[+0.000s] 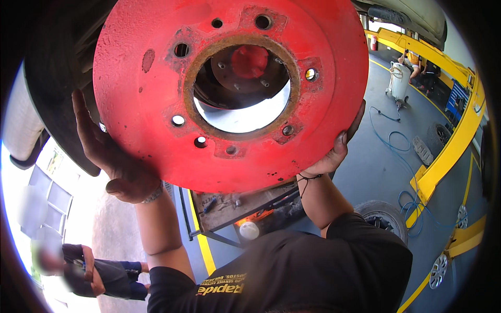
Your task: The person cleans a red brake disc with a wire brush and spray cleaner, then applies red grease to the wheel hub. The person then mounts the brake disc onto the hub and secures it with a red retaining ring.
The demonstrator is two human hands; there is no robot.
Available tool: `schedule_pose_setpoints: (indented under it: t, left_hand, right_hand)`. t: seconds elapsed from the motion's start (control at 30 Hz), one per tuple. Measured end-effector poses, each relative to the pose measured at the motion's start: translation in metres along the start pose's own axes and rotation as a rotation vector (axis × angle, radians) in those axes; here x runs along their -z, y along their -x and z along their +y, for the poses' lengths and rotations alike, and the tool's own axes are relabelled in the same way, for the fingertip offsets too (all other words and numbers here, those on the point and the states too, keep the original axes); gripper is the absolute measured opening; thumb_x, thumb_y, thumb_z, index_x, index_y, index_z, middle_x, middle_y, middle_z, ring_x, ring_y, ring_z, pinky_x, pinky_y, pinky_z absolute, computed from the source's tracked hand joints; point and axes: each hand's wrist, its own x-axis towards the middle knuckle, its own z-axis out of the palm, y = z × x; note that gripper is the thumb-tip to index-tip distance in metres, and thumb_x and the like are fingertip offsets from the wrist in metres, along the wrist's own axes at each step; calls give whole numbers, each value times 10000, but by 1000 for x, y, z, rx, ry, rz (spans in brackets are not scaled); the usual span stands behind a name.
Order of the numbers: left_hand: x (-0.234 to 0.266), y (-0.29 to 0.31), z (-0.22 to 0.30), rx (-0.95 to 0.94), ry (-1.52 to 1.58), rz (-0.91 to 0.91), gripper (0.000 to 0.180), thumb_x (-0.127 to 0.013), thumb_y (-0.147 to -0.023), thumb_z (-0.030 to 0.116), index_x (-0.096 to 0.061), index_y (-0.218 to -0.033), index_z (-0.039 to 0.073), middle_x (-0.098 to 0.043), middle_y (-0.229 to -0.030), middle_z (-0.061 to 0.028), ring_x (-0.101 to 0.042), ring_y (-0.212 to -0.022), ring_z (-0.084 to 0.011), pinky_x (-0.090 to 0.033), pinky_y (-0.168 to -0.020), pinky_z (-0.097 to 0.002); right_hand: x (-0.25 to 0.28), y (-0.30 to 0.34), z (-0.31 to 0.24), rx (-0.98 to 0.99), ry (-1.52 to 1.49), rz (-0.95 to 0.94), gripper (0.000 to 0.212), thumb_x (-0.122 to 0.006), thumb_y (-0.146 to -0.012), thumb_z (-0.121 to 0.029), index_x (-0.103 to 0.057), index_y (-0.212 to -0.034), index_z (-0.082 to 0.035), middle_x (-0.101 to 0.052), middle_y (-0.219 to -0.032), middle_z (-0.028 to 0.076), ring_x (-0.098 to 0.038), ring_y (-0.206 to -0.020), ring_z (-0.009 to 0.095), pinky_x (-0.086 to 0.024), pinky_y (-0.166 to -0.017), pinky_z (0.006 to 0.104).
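A large red-painted brake drum (pixel 141 109) fills the upper middle of the view, held up on raised arms. Bolt holes ring its rusty central opening. My left hand (pixel 117 161) is closed on the lower left rim, its palm against the edge and some fingers hidden behind. On the lower right rim, my right hand (pixel 334 154) grips the edge, thumb visible and other fingers partly covered. Through the opening shows a dark wheel hub (pixel 239 75) with studs and a red centre. The drum stands in front of the hub; whether they touch I cannot tell.
Below the drum is a tool cart (pixel 229 211). A wheel (pixel 383 216) lies right of it. Yellow lift arms (pixel 451 151), a blue hose (pixel 389 143) and a white tank (pixel 399 81) stand farther right. Another person (pixel 94 268) is at the lower left.
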Motion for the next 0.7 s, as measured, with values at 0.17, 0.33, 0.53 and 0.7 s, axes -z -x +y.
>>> schedule_pose_setpoints:
  t: [0.17,0.33,0.53,0.7]
  left_hand:
    - [16,-19,-31,-161,-90,-177,1201,-406,-867,877,-240,-1563,-87,-187,-1655,-288,-312,-1497,-425,-319,-1205,-569]
    - [17,-38,-71,-226,-40,-367,1127,-411,-894,848,-287,-1561,-52,-185,-1653,-294,-269,-1513,-424,-320,-1195,-590]
    - [-20,-37,-99,-239,74,-370,1105,-450,-911,803,-250,-1567,-63,-179,-1647,-307,-297,-1497,-433,-323,-1195,-604]
    - [-47,-32,-108,-281,40,-291,1131,-426,-915,799,-220,-1554,-111,-184,-1639,-315,-342,-1468,-460,-326,-1195,-608]
  right_hand:
    - [24,16,37,-60,-111,142,752,-530,-1002,-251,-149,-1647,-188,-271,-1659,130,-362,-1486,313,-341,-1199,564]
    - [47,35,73,-13,-269,203,710,-479,-994,-399,-263,-1602,-102,-309,-1644,129,-358,-1488,327,-303,-1208,567]
    - [59,8,84,139,7,233,744,-460,-991,-480,-259,-1612,-122,-327,-1639,111,-374,-1479,324,-323,-1199,561]
    - [85,-20,79,85,30,125,761,-477,-990,-493,-217,-1629,-171,-320,-1642,102,-397,-1460,311,-356,-1179,548]
